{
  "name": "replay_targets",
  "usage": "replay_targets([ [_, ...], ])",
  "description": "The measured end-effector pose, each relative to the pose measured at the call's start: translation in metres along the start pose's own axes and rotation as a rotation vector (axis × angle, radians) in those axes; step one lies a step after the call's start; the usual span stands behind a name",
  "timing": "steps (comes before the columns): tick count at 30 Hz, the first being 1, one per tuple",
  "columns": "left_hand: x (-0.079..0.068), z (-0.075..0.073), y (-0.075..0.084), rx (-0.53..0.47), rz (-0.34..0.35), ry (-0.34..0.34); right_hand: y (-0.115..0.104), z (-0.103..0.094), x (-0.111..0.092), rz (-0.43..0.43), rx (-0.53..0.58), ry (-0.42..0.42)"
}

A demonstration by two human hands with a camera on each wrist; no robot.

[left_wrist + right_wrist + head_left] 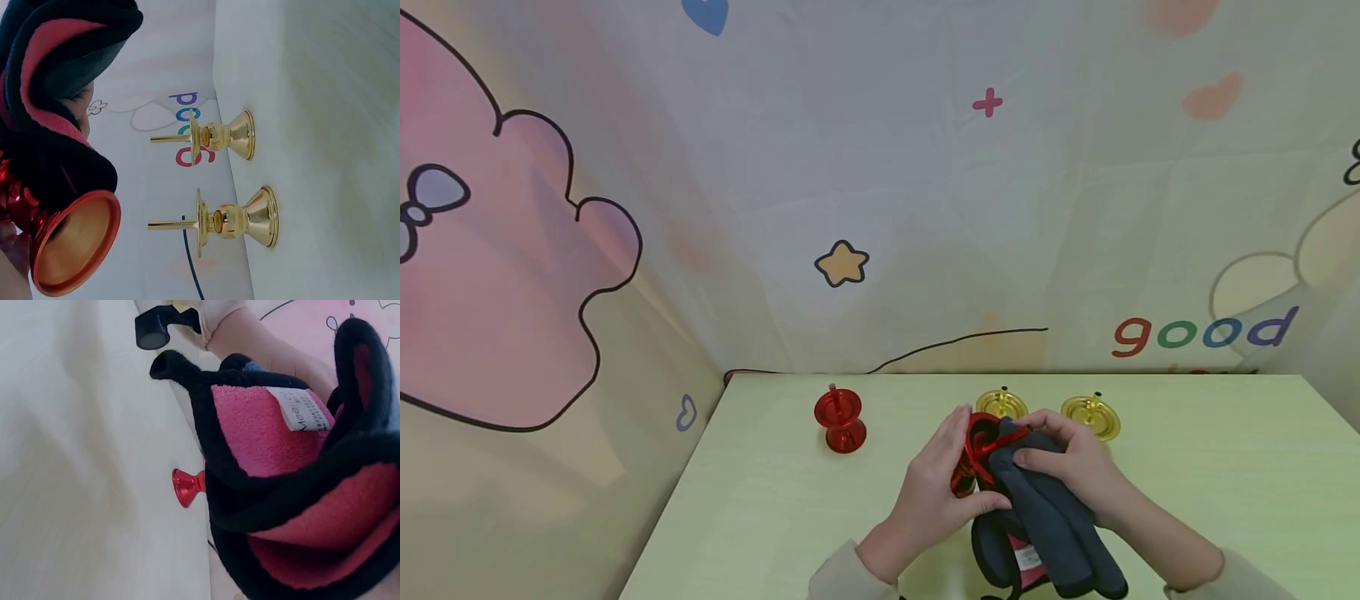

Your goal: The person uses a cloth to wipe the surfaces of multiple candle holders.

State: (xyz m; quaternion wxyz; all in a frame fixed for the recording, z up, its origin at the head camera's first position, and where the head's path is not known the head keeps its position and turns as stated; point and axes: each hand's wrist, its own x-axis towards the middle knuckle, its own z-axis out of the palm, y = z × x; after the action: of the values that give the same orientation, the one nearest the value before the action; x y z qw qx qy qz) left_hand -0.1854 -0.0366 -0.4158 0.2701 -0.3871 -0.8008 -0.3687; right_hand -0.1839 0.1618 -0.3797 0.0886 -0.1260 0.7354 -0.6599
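My left hand (934,473) holds a shiny red candle holder (964,478), thumb on the near side and fingers on the far side. In the left wrist view the holder's flared base (78,244) faces the camera, tilted and raised off the table. My right hand (1078,462) grips a folded dark grey cloth (1048,525) and presses it against the holder's upper part. Pink lining, black edging and a white label (302,409) show on the cloth in the right wrist view. The cloth hides part of the held holder.
Another red candle holder (842,419) stands upright on the pale table (737,500), to the left. Two gold candle holders, one nearer the middle (250,219) and one farther right (1092,416), stand behind my hands. A printed curtain (910,183) hangs behind the table.
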Motion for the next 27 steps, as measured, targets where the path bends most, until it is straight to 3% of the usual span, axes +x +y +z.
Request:
replay_targets([
  [5, 0.005, -0.004, 0.002, 0.003, -0.03, -0.019, -0.001, 0.002, -0.001, -0.008, -0.054, 0.012],
  [7, 0.006, -0.007, 0.001, -0.05, -0.04, -0.049, -0.002, 0.001, -0.002, -0.015, -0.088, -0.001],
  [13, 0.012, -0.027, 0.001, -0.497, -0.206, -0.311, -0.004, -0.006, -0.002, -0.12, -0.163, -0.159],
  [15, 0.014, -0.031, 0.0, -0.598, -0.275, -0.385, -0.005, -0.008, -0.002, -0.154, -0.161, -0.212],
  [17, 0.012, -0.03, -0.002, -0.634, -0.311, -0.391, -0.006, -0.009, -0.002, -0.159, -0.148, -0.231],
  [19, 0.01, -0.029, 0.0, -0.617, -0.348, -0.337, -0.007, -0.008, -0.002, -0.126, -0.137, -0.203],
  [20, 0.008, -0.028, 0.001, -0.582, -0.331, -0.293, -0.007, -0.008, -0.002, -0.105, -0.131, -0.181],
  [24, 0.002, -0.02, 0.006, -0.32, -0.174, -0.114, -0.007, -0.005, -0.002, -0.05, -0.089, -0.084],
  [27, -0.001, -0.015, 0.008, -0.151, -0.093, -0.056, -0.006, 0.0, -0.002, -0.032, -0.059, -0.028],
])
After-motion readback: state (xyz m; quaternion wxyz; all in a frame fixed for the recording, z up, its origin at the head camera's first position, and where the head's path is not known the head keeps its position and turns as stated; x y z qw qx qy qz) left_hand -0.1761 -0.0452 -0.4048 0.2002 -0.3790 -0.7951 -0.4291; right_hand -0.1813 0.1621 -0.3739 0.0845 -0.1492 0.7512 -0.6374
